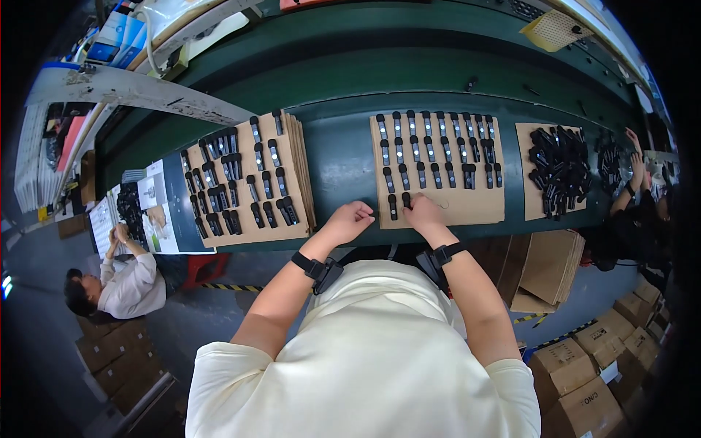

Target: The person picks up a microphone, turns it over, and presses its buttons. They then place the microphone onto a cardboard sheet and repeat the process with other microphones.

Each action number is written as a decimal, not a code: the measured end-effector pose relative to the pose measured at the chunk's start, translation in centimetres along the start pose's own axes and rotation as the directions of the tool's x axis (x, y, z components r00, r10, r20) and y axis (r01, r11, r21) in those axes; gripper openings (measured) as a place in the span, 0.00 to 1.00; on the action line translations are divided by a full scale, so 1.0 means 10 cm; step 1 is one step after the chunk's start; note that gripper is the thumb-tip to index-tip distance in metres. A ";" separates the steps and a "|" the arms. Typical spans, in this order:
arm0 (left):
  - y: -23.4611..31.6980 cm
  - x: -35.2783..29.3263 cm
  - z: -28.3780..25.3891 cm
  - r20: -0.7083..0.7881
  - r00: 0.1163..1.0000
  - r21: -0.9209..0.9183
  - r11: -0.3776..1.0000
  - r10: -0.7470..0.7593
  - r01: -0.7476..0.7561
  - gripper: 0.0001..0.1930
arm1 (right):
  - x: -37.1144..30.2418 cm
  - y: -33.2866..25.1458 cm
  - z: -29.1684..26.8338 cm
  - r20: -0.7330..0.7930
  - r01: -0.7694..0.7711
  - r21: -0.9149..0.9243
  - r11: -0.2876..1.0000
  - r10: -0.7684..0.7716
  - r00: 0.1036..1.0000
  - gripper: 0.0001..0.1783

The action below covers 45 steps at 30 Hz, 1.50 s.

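A cardboard sheet (467, 208) lies in front of me with rows of small black microphones (415, 148) with dark foam tops. My right hand (426, 213) is at the near row, its fingers closed on one upright microphone (407, 198). Just left of that stands another microphone (393, 206). My left hand (350, 222) rests at the table's near edge, left of the sheet. Its fingers are loosely bent and apart, with nothing visible in them. Both wrists wear black bands.
To the left, stacked cardboard sheets (301, 182) carry more microphones. A heaped pile of them (558, 168) lies on cardboard at right. One person (131, 288) works at far left; another person's hand (637, 171) shows at far right. Cartons (566, 365) stand on the floor.
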<state>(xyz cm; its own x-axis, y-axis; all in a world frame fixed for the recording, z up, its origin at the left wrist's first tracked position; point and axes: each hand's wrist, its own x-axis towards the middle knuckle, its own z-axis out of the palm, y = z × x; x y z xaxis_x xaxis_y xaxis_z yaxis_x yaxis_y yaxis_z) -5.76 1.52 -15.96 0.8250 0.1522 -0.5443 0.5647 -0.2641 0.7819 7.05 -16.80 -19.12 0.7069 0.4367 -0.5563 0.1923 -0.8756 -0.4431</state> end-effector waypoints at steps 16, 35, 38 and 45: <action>-0.05 0.30 0.03 -0.041 0.999 -0.035 0.999 0.032 -0.033 0.10 | -0.11 0.32 -0.24 -0.029 0.054 0.122 0.991 -0.051 0.998 0.16; 1.94 2.45 -0.19 -0.188 0.933 0.412 0.887 0.306 -0.208 0.12 | -0.60 0.58 -1.47 -0.205 0.214 0.380 0.900 -0.144 0.968 0.06; 1.86 2.86 -0.15 -0.191 0.957 0.500 0.861 0.219 -0.097 0.14 | -0.57 0.79 -1.55 -0.225 0.228 0.399 0.888 -0.146 0.963 0.06; 1.96 3.33 0.06 -0.260 0.956 0.639 0.766 0.133 0.067 0.16 | -0.54 1.17 -1.67 -0.189 0.126 0.423 0.897 -0.048 0.981 0.05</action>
<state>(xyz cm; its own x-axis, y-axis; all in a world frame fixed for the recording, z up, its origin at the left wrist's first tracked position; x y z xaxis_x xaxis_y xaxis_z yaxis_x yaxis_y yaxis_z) 32.75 0.84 -18.92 0.8705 0.3584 -0.3373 0.4723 -0.8009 0.3681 16.83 -32.87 -9.52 0.8131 0.4312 -0.3911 -0.0265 -0.6437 -0.7648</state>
